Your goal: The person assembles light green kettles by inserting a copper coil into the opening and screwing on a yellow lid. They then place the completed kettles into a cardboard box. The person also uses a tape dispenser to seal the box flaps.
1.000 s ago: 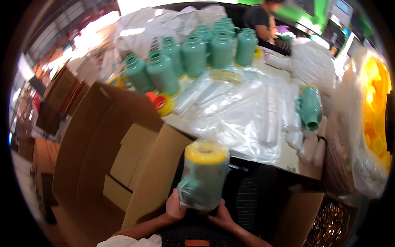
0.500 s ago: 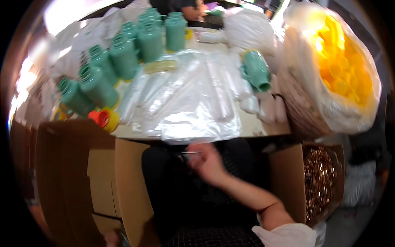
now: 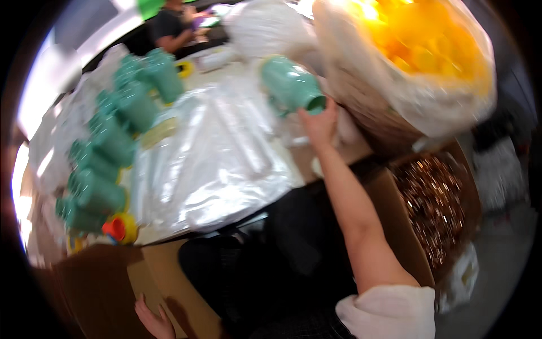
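Observation:
A light green plastic bottle (image 3: 289, 83) with a side handle lies on its side at the table's right, its open mouth towards me. My right hand (image 3: 320, 123) is at that mouth, thumb and fingers closed around its rim; blur hides the exact hold. At the lower left, my left hand (image 3: 153, 319) is over an open cardboard box (image 3: 164, 277), fingers apart and nothing in them. A stack of clear plastic bags (image 3: 220, 158) lies flat mid-table. Several more green bottles (image 3: 99, 189) stand in rows along the left side.
An orange and yellow cap-like part (image 3: 120, 228) sits at the near left corner. At the far right is a big clear bag of yellow parts (image 3: 406, 96). Below it, a cardboard box holds shiny copper-coloured pieces (image 3: 432, 206). Another person (image 3: 172, 28) sits beyond the table.
My right hand has gone from above my lap to the lying bottle; the thin shiny thing in it no longer shows. My left hand shows more fully, fingers spread. The view has turned right.

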Demonstrator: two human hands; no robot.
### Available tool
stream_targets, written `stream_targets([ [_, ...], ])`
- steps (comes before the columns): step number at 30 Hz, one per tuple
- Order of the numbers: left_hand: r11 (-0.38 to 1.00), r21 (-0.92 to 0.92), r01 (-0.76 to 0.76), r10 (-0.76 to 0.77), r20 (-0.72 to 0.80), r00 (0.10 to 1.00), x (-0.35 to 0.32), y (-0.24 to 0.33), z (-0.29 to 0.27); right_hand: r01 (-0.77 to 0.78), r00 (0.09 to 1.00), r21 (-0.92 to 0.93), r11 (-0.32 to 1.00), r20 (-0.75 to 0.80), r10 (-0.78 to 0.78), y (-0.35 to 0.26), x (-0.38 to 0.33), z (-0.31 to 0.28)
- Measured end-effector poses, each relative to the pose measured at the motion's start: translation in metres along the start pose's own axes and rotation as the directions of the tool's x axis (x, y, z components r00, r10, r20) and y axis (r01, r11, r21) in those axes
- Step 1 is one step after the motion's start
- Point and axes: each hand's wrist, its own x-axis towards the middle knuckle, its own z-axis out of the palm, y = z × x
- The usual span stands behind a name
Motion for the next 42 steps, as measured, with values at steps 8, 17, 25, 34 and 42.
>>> stream_targets([
  [8,0.497,-0.625,-0.602,0.750,-0.040,0.660,0.071,0.344,-0.064,0.104,0.761,0.281,0.954,0.595,-0.259,-0.108,-0.099,-0.232],
  [17,0.330,-0.912,0.242,0.630,0.404,0.663,0.059,0.336,-0.009,-0.255,0.819,-0.440,0.861,0.375,0.434,0.044,-0.015,-0.419],
  [25,0.190,-0.842,0.505,0.558,0.516,0.650,0.062,0.302,0.053,-0.576,0.688,-0.107,0.811,0.472,0.551,0.107,-0.010,-0.432],
  [34,0.035,-0.862,0.505,0.583,0.428,0.690,0.053,0.262,0.061,-0.725,0.689,0.572,0.384,0.613,0.387,-0.001,-0.012,-0.340],
  [42,-0.152,-0.868,0.472,0.556,0.320,0.767,0.044,0.279,0.040,-0.898,0.233,0.139,0.418,0.955,0.182,-0.105,-0.170,-0.133],
])
